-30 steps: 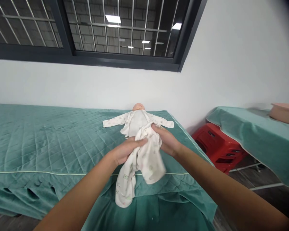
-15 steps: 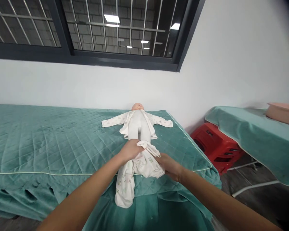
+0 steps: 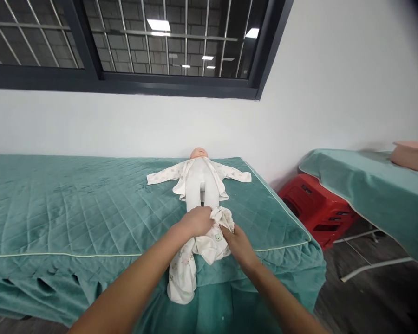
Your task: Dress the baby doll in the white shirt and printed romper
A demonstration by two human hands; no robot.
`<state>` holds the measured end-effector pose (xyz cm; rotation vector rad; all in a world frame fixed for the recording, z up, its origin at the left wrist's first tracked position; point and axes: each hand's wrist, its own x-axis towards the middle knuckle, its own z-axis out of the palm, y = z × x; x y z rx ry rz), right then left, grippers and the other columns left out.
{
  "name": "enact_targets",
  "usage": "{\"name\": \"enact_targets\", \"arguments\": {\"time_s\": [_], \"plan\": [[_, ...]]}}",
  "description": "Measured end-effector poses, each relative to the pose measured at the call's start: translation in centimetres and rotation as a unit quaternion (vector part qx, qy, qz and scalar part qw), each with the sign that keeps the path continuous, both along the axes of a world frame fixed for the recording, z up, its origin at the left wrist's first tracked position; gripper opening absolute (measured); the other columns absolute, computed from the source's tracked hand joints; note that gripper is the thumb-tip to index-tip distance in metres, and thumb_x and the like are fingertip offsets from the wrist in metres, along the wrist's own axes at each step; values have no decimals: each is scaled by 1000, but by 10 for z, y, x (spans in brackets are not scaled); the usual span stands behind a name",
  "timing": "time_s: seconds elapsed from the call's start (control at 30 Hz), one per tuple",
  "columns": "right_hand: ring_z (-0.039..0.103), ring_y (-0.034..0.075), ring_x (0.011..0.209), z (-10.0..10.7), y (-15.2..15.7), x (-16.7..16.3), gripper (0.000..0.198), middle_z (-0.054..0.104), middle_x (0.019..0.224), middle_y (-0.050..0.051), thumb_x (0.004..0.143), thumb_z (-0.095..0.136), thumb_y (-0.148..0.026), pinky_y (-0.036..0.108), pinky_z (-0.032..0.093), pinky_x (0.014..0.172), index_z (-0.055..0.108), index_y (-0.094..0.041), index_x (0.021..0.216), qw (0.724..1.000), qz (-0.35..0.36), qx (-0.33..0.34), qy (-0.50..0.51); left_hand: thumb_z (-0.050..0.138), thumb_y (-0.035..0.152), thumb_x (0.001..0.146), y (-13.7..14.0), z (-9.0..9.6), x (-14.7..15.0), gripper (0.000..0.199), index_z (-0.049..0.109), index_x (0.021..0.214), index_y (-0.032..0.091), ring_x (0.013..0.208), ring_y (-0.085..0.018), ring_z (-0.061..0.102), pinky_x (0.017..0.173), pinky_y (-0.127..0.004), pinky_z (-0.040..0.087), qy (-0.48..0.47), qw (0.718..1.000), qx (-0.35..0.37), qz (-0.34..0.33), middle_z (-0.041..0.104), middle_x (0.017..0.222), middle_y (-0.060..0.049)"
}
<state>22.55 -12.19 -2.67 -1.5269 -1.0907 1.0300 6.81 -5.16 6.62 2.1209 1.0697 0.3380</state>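
A baby doll (image 3: pixel 199 178) lies on its back on the green quilted bed, head toward the wall, arms spread in an unfastened white patterned jacket (image 3: pixel 167 175). At its feet, white patterned baby trousers (image 3: pixel 212 248) are bunched up, with one leg hanging over the bed's front edge. My left hand (image 3: pixel 198 220) is closed on the waist end of the trousers, close to the doll's lower legs. My right hand (image 3: pixel 237 243) grips the other side, its thumb at the gathered opening. The doll's feet are hidden behind my hands and the cloth.
The green bed cover (image 3: pixel 73 204) stretches left along the white wall, below a barred window (image 3: pixel 170 46). At right, red plastic stools (image 3: pixel 318 208) stand beside a green-draped table (image 3: pixel 376 195) bearing a pink basin (image 3: pixel 413 157).
My right hand has moved left and nearer my left hand, gathering the trousers more tightly. The bunched cloth now opens upward beside the doll's legs. The doll stays in place.
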Motion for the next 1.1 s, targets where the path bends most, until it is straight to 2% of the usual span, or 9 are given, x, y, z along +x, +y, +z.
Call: {"name": "enact_targets", "arguments": {"time_s": [0.13,0.2,0.3,0.37,0.43,0.57,0.8,0.97,1.1], "plan": [[66,28,88,1,-4,-8,51,72,102,8,79,64,-51,38,52,75,62,-19,118,988,-29,35,147,64,28,79,4,4,-8,19,71,94,18,99,-28,65,87,-35,48,-93,990,-107,-16,73,100,-8],[66,27,90,4,-2,-10,48,71,110,8,79,65,-46,38,53,74,60,-22,121,975,-49,79,201,69,33,77,4,6,-13,30,71,101,17,96,-28,66,82,-35,50,-186,955,-232,-12,73,101,-8],[67,28,93,9,7,-10,47,69,116,7,77,65,-39,39,54,74,60,-27,122,966,-79,122,216,77,36,72,4,5,-19,45,68,112,17,96,-24,67,82,-32,51,-330,871,-364,-21,71,109,-10],[67,29,93,12,16,-7,46,69,116,7,76,64,-38,41,54,76,60,-29,122,967,-85,130,200,80,35,70,7,3,-20,48,68,112,18,94,-22,67,83,-31,50,-390,838,-380,-23,70,110,-10],[67,28,94,15,27,-3,46,69,115,6,76,63,-39,43,54,79,61,-29,121,970,-82,144,178,81,35,69,12,1,-17,48,67,112,19,90,-20,67,82,-30,50,-418,828,-373,-4,70,105,-8],[64,29,102,18,48,6,41,69,114,7,79,62,-46,42,52,86,62,-26,115,976,-72,155,132,78,42,71,25,0,-4,44,66,106,20,81,-17,64,72,-27,48,-433,842,-316,56,70,94,-3],[63,26,97,20,77,19,41,68,113,8,82,58,-50,39,49,89,62,-20,109,985,-74,134,79,67,45,80,41,6,17,33,66,99,19,94,-20,61,79,-27,45,-343,922,-140,117,69,100,-4],[62,25,91,25,96,22,40,69,101,7,80,58,-52,37,50,81,63,-19,103,988,-72,118,62,64,42,82,54,9,27,30,65,99,18,94,-21,61,81,-29,44,-320,937,-87,109,69,102,-5],[61,25,95,29,111,25,40,69,101,6,81,57,-51,36,49,84,64,-18,103,986,-75,136,53,63,38,83,64,3,33,26,63,98,17,94,-20,62,84,-29,44,-317,941,-51,106,69,100,-6]]}}
